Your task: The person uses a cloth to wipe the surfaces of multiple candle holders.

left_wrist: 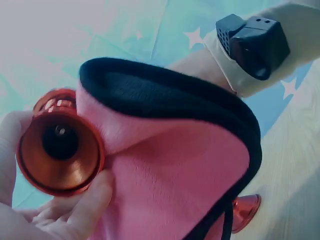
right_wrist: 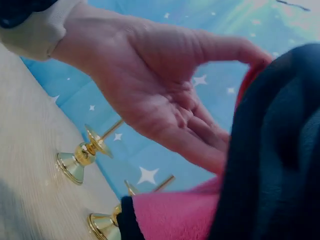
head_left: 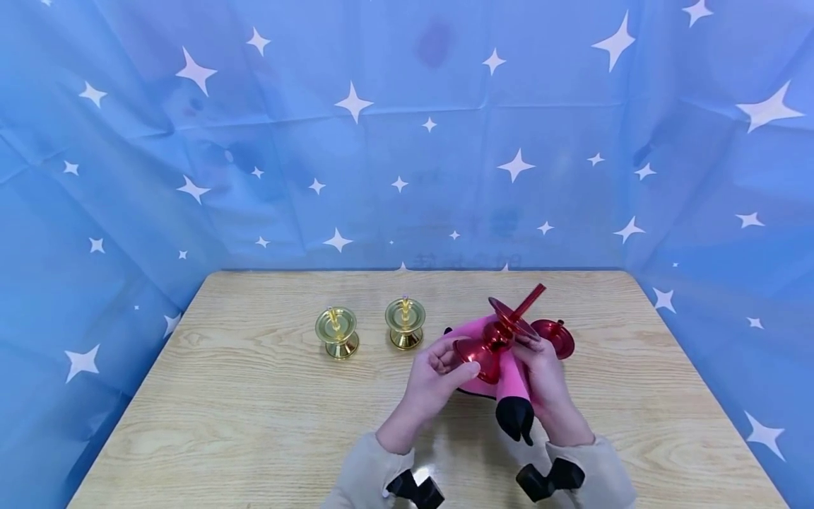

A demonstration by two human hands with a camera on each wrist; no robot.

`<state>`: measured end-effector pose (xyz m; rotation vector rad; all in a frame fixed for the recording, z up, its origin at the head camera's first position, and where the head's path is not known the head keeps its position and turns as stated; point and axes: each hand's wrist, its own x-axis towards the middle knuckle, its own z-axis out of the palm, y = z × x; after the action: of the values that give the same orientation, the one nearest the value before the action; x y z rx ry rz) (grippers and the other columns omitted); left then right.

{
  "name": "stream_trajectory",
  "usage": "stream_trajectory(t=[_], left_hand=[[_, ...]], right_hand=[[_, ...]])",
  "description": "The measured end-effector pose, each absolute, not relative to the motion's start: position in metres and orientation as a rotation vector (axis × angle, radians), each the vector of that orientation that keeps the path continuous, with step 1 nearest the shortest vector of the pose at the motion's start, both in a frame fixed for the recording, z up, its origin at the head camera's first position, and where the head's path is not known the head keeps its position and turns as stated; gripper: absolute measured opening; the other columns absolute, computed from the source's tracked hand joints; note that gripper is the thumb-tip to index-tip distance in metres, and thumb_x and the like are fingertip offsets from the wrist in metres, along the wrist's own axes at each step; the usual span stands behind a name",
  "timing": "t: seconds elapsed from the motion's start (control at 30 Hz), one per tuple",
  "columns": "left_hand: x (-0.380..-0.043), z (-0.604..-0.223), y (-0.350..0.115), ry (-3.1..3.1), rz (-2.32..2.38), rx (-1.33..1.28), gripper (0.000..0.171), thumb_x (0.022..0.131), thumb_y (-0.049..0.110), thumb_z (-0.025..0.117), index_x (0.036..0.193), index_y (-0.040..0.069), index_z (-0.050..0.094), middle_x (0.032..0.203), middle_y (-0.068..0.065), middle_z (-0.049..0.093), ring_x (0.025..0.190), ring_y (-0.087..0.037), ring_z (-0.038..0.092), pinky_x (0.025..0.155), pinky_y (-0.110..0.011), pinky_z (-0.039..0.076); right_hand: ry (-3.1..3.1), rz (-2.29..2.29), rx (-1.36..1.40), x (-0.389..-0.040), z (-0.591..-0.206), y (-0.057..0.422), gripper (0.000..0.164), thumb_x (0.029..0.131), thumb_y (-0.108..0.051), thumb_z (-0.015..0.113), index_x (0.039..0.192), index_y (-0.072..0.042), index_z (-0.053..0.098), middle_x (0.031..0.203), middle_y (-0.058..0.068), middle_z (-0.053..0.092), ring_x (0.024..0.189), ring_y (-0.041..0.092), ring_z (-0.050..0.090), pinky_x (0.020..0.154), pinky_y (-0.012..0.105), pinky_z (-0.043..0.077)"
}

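Note:
A shiny red candlestick is held tilted over the table, its spike pointing up and right. My left hand grips its flared base by the rim; the left wrist view looks into the hollow base. My right hand holds a pink cloth with black edging against the candlestick, just below its dish. The cloth drapes under the base and hangs toward me. In the right wrist view the cloth's black edging covers most of the candlestick, and my left hand shows behind it.
Two gold candlesticks stand left of my hands, one farther left and one nearer. Another red candlestick is on the table just beyond my right hand. A blue curtain with white stars hangs behind the wooden table.

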<state>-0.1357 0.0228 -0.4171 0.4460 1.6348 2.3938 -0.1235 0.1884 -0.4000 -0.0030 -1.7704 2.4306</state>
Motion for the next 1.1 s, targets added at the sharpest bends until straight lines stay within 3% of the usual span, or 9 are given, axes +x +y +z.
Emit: stream_trajectory(t=[0.17,0.33,0.5,0.6,0.8,0.97,1.1], left_hand=[[-0.138,-0.417,0.026,1.743,2.492,0.379,0.045,0.076,0.006,0.072,0.114,-0.011,0.056,0.103,-0.023,0.066,0.086,-0.009,0.064,0.076,-0.024,0.052],[-0.141,-0.418,0.027,1.790,2.564,0.365,0.050,0.073,0.004,0.075,0.116,-0.011,0.054,0.102,-0.023,0.065,0.087,-0.012,0.063,0.077,-0.027,0.053],[-0.143,-0.418,0.026,1.831,2.568,0.291,0.049,0.073,0.002,0.075,0.116,-0.011,0.054,0.101,-0.022,0.065,0.086,-0.014,0.063,0.076,-0.026,0.053],[-0.143,-0.418,0.025,1.828,2.569,0.279,0.047,0.074,-0.001,0.074,0.115,-0.011,0.054,0.100,-0.024,0.065,0.085,-0.012,0.063,0.074,-0.024,0.053],[-0.142,-0.418,0.022,1.752,2.564,0.319,0.043,0.076,0.001,0.071,0.114,-0.014,0.055,0.099,-0.026,0.065,0.084,-0.009,0.063,0.074,-0.024,0.052],[-0.141,-0.418,0.017,1.665,2.579,0.274,0.038,0.078,0.001,0.067,0.111,-0.015,0.055,0.092,-0.010,0.069,0.082,-0.007,0.063,0.072,-0.021,0.051],[-0.141,-0.418,0.016,1.529,2.622,0.265,0.033,0.078,0.002,0.063,0.108,-0.012,0.057,0.088,0.002,0.067,0.082,-0.007,0.062,0.072,-0.020,0.050]], right_hand=[[-1.902,2.203,-0.077,-0.116,-0.398,0.177,0.036,0.089,0.006,0.050,0.086,-0.023,0.071,0.084,-0.008,0.065,0.074,0.004,0.056,0.060,0.016,0.046],[-1.898,1.971,-0.096,-0.101,-0.392,0.165,0.023,0.086,0.010,0.054,0.089,-0.006,0.070,0.079,-0.005,0.064,0.070,0.006,0.054,0.059,0.018,0.043],[-1.791,1.809,0.187,-0.091,-0.382,0.164,0.023,0.085,0.016,0.050,0.090,0.002,0.067,0.088,0.000,0.064,0.073,0.009,0.054,0.060,0.017,0.041],[-1.823,1.627,0.408,-0.091,-0.380,0.164,0.022,0.081,0.020,0.051,0.091,0.006,0.066,0.096,0.003,0.063,0.083,0.010,0.055,0.065,0.016,0.042],[-1.913,1.450,0.629,-0.097,-0.386,0.162,0.028,0.073,0.025,0.053,0.088,0.005,0.066,0.096,0.008,0.061,0.092,0.012,0.054,0.069,0.017,0.042],[-1.941,1.476,0.628,-0.102,-0.393,0.167,0.022,0.078,0.020,0.054,0.088,0.005,0.067,0.095,0.008,0.062,0.090,0.012,0.056,0.070,0.017,0.044],[-1.975,1.603,0.438,-0.105,-0.399,0.171,0.018,0.081,0.019,0.052,0.089,0.009,0.065,0.091,0.002,0.063,0.081,0.008,0.055,0.065,0.017,0.043]])
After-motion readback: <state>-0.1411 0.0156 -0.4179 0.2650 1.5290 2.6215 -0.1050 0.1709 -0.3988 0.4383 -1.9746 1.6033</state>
